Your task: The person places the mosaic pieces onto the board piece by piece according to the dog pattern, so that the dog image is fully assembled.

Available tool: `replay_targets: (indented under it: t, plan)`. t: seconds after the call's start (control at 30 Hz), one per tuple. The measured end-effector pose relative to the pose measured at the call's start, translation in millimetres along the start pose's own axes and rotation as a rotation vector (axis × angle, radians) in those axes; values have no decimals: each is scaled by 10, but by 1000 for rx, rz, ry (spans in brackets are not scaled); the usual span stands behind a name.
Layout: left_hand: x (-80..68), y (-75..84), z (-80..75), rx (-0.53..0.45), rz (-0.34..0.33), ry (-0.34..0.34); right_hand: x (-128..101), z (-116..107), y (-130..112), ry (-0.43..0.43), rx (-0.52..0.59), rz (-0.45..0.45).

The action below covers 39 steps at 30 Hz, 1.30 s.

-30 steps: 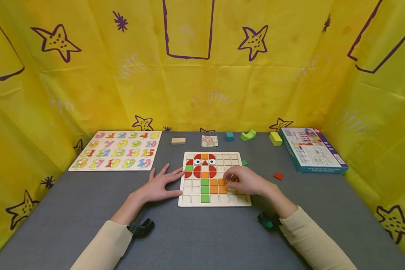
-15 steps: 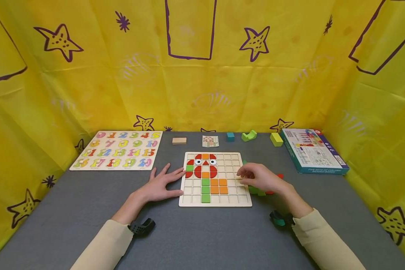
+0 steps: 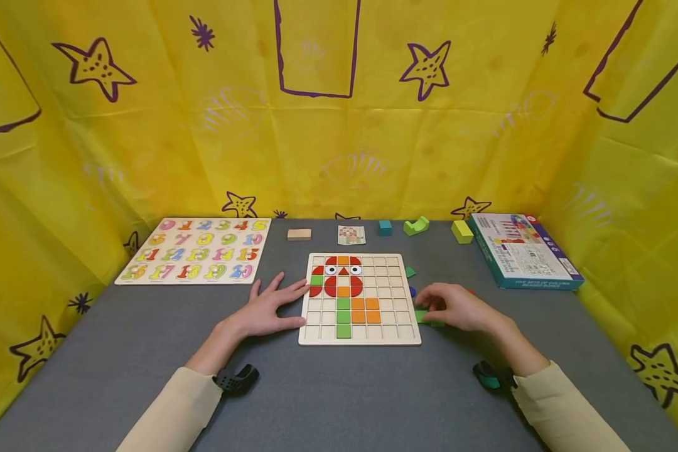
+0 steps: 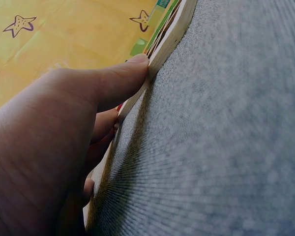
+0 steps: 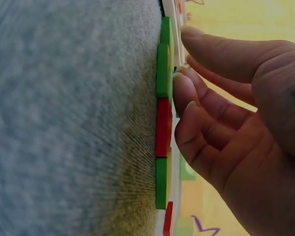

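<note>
Head view first: we've got the right hand [image 3: 457, 309] down on the grey table [image 3: 339, 389] just right of the wooden grid board [image 3: 360, 299], fingers curled over a few loose tiles. From the right wrist camera we see a green tile [image 5: 163, 69] with fingertips [image 5: 183, 88] right on it, a red tile [image 5: 163, 127] next in the row, then another green one. Whether it's actually pinching the tile or just touching it, we honestly can't tell, since the angle is edge-on and blurry.

The board holds a partly built picture: red, orange and green pieces in the left-middle cells, the right columns bare wood. The left hand [image 3: 268, 309] lies flat with relaxed fingers, thumb [image 4: 123, 81] pressed against the board's left edge.

Further out sit a number puzzle [image 3: 199, 250], a small card [image 3: 351, 235], a wooden block [image 3: 299, 234], some coloured blocks along the back, and the game box [image 3: 522, 250]. Most loose tiles are hidden under the right hand.
</note>
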<state>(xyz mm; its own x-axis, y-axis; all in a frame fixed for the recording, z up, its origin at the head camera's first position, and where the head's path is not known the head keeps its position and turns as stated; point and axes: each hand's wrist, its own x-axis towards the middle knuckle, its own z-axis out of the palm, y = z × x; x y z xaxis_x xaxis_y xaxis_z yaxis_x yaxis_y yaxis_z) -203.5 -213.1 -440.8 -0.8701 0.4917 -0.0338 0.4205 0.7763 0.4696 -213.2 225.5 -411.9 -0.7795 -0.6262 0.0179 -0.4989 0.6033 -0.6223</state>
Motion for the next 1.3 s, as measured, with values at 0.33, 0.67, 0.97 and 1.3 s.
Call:
replay_targets:
  t: [0.33, 0.67, 0.97, 1.3]
  plan:
    - [10, -6, -15, 4, 3, 1, 19, 36, -2, -17, -68, -25]
    - [10, -13, 7, -5, 7, -3, 25, 47, 8, -21, -74, -27]
    - [-3, -6, 21, -6, 1, 0, 50, -17, 39, 15, -35, 31]
    - [4, 9, -2, -1, 1, -1, 226, -170, 122, 100, -36, 68]
